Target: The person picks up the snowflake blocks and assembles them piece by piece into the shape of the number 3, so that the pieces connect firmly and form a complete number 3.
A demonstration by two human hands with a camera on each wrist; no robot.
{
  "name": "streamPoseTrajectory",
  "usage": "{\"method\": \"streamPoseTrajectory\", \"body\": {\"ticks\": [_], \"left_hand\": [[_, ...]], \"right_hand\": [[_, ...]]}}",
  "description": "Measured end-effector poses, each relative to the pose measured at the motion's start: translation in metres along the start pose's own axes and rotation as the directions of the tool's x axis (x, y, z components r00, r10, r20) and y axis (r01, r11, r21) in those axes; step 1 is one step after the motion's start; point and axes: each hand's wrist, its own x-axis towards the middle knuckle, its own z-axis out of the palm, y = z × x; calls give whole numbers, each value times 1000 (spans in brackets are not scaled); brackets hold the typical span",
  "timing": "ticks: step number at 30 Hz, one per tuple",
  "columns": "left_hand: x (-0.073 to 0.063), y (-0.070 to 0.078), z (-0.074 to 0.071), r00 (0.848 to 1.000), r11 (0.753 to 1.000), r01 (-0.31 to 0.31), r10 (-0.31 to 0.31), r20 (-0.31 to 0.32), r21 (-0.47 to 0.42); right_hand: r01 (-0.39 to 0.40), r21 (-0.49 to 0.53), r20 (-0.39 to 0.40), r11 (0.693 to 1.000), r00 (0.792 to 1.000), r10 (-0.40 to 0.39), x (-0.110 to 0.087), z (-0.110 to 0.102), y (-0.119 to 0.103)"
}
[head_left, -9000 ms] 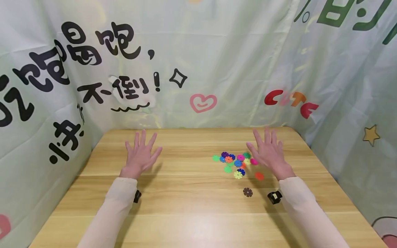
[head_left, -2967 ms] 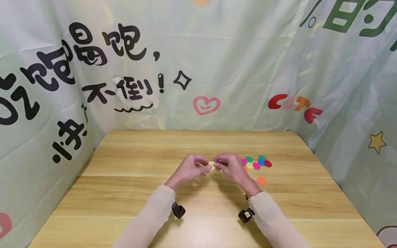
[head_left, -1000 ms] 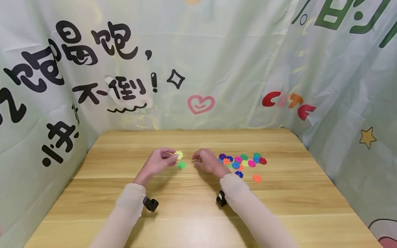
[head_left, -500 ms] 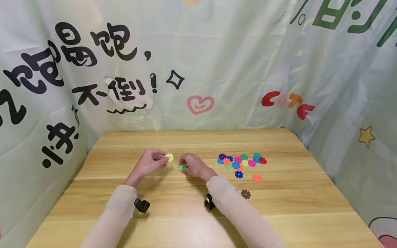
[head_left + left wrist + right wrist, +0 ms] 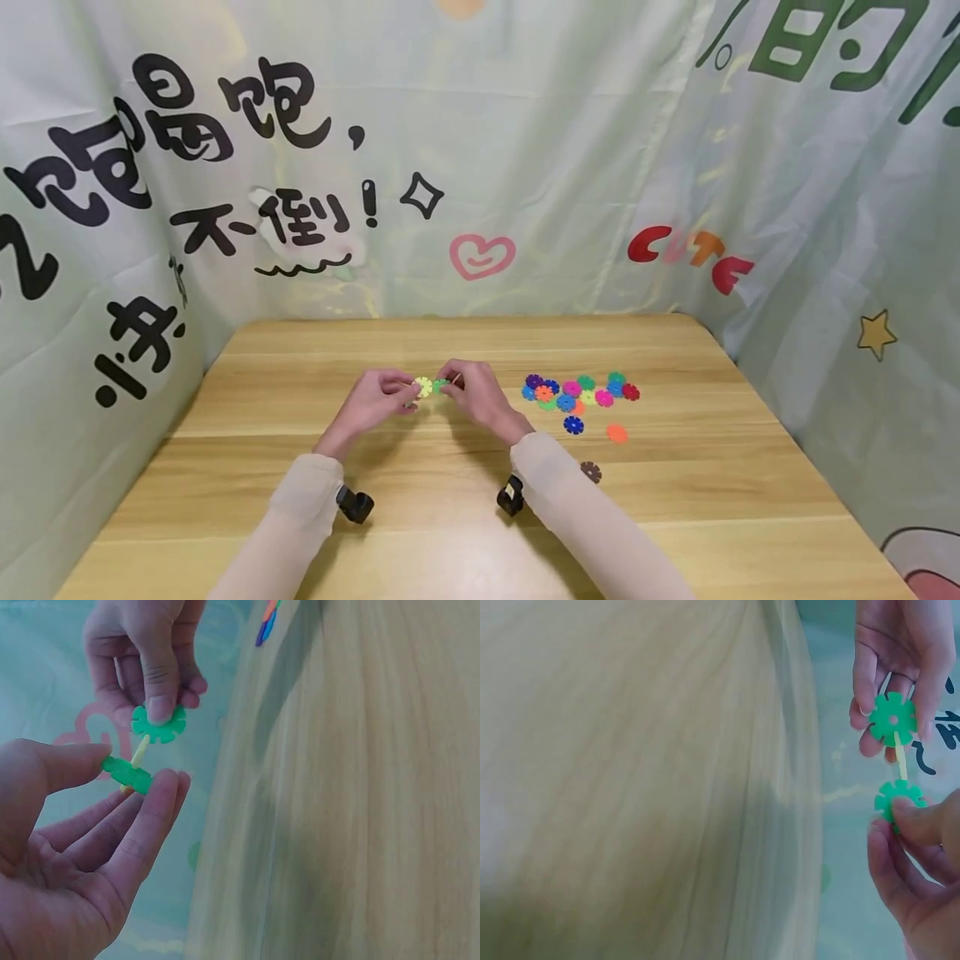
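My left hand (image 5: pixel 369 403) pinches a green slotted snowflake disc (image 5: pixel 129 775) between thumb and fingers. A pale yellow disc (image 5: pixel 424 387) stands edge-on from that green disc in both wrist views, slotted into it. My right hand (image 5: pixel 480 395) pinches a second green disc (image 5: pixel 898 796) and holds it against the yellow disc's opposite edge. Whether the slots there are engaged, I cannot tell. Both hands are raised over the table, left of the loose discs. In the head view, the left hand's fingers mostly hide its green disc.
Several coloured snowflake discs lie in a cluster (image 5: pixel 566 402) on the wooden table (image 5: pixel 465 550), right of the hands. A dark blue disc (image 5: pixel 573 425), an orange disc (image 5: pixel 617 433) and a brown disc (image 5: pixel 591 472) lie nearer the front. Printed curtains (image 5: pixel 570 167) surround the table.
The right hand has picked up a green disc from the table and raised it to the yellow one. After shifting left, the left hand has come slightly back toward the right hand.
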Motion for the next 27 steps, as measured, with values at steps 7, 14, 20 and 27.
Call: {"method": "streamPoseTrajectory", "body": {"ticks": [7, 14, 20, 27], "left_hand": [[2, 1, 3, 999, 999, 9, -7, 32, -40], [3, 4, 5, 998, 997, 54, -53, 19, -59], [4, 5, 10, 998, 996, 42, -39, 51, -73], [7, 10, 15, 998, 999, 15, -13, 64, -34]], "right_hand": [[62, -54, -82, 997, 994, -66, -3, -1, 1], [67, -7, -121, 998, 990, -68, -5, -6, 2], [88, -17, -122, 996, 988, -90, -9, -8, 2], [113, -72, -137, 991, 983, -122, -10, -16, 1]]}}
